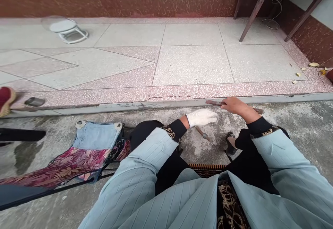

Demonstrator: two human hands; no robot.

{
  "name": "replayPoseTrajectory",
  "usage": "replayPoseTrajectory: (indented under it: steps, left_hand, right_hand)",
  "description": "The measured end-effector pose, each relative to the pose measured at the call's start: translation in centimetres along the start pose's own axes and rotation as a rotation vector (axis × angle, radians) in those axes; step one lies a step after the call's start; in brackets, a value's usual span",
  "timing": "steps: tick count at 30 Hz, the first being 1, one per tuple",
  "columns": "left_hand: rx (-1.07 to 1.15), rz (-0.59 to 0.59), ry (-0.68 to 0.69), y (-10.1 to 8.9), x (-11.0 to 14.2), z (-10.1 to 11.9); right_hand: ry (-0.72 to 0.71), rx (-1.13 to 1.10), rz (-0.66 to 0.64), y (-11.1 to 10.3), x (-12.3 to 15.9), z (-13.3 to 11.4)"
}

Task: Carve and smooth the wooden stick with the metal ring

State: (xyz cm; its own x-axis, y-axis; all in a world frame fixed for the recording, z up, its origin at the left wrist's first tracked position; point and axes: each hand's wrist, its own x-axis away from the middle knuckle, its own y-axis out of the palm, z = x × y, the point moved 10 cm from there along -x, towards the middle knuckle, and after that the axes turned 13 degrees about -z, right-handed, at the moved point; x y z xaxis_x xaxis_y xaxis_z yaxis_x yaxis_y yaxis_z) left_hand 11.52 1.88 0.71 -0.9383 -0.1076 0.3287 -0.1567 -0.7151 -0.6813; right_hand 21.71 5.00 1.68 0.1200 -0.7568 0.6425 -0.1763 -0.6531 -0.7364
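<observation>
My left hand (pixel 203 117), in a white knit glove, hovers over the concrete with its fingers curled together. Whatever lies inside them, if anything, is too small to make out. My right hand (pixel 233 105) is bare and closed around a brown stick-like tool (pixel 213 103). One end of the tool points left past my fingers; the other shows beyond my wrist. Below and between my hands, another brown stick (pixel 202 133) with a grey band near one end lies on the ground, touching neither hand.
A raised tiled step (pixel 192 66) runs across in front of me. To my left stands a folding chair (pixel 96 135) with denim and floral cloth. A metal cup (pixel 34 101) lies on the step's edge beside a red shoe (pixel 6 99). Farther back are a white stool (pixel 69 29) and a wooden table (pixel 253 14).
</observation>
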Motion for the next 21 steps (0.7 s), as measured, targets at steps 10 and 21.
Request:
replayPoseTrajectory:
  steps: [10, 21]
  left_hand:
    - [0.359, 0.127, 0.006, -3.1, 2.2, -1.9]
    - [0.742, 0.165, 0.122, -1.7, 0.5, 0.2]
  right_hand:
    - [-0.631, -0.269, -0.606, 3.3, 5.1, -5.3]
    - [-0.318, -0.824, 0.099, -3.0, 3.2, 1.4]
